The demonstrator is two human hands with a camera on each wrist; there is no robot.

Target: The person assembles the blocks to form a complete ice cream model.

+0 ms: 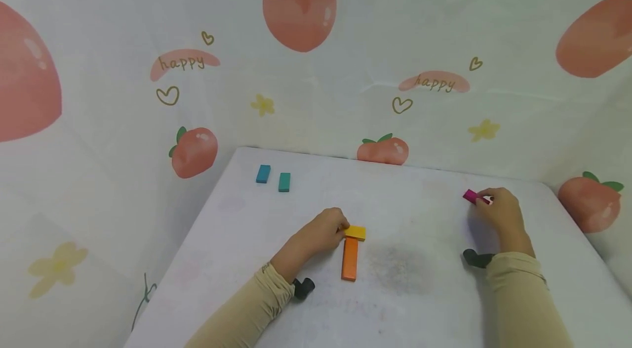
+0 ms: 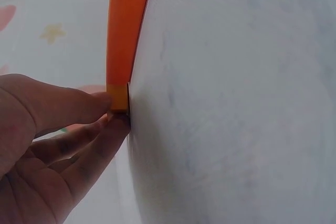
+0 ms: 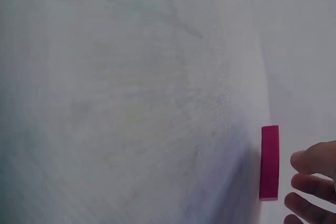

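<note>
A small yellow block lies crosswise at the far end of a longer orange block, touching it to form a T shape. My left hand pinches the yellow block's left end between thumb and fingers, as the left wrist view also shows. At the right of the table, my right hand is over a magenta block. In the right wrist view a gap separates the fingertips from this magenta block, and the fingers are spread.
A blue block and a teal block lie apart at the table's far left. The white tabletop meets a fruit-printed cloth at its back edge. Black wrist mounts show beside both sleeves.
</note>
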